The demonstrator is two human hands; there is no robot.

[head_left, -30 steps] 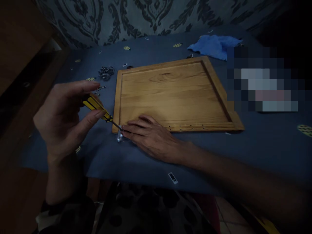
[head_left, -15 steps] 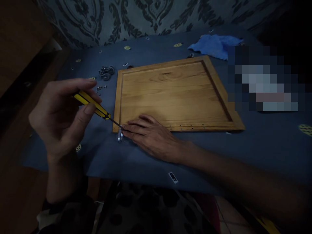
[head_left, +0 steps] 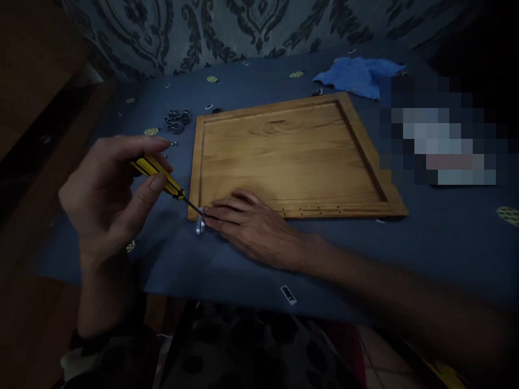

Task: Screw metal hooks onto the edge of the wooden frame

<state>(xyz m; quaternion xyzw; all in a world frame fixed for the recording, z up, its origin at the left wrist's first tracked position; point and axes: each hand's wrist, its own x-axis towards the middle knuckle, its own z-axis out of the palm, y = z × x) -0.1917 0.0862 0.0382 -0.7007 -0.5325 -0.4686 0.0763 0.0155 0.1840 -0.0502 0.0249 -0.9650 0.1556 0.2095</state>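
My left hand (head_left: 117, 194) is closed around the yellow and black handle of a screwdriver (head_left: 162, 177), thumb and index finger along it. The screwdriver slants down to the right, its tip at a small metal hook (head_left: 200, 224) on the near left corner of a framed wooden board (head_left: 275, 151). My right hand (head_left: 255, 229) lies over the board's near edge, its fingertips together against the hook by the screwdriver tip. Those fingertips hide any screw there. Several small dark holes run along the near edge, right of my right hand.
Beyond the board's left side lies a pile of metal hooks (head_left: 177, 121), with a few small screws (head_left: 174, 144) partly behind my left hand. A blue cloth (head_left: 357, 74) is at the back right. A blurred-out patch covers the right. The patterned tablecloth (head_left: 243, 275) spreads beneath.
My left hand and the screwdriver handle have shifted slightly right, with the tip still at the hook. My right hand and the board stay in place.
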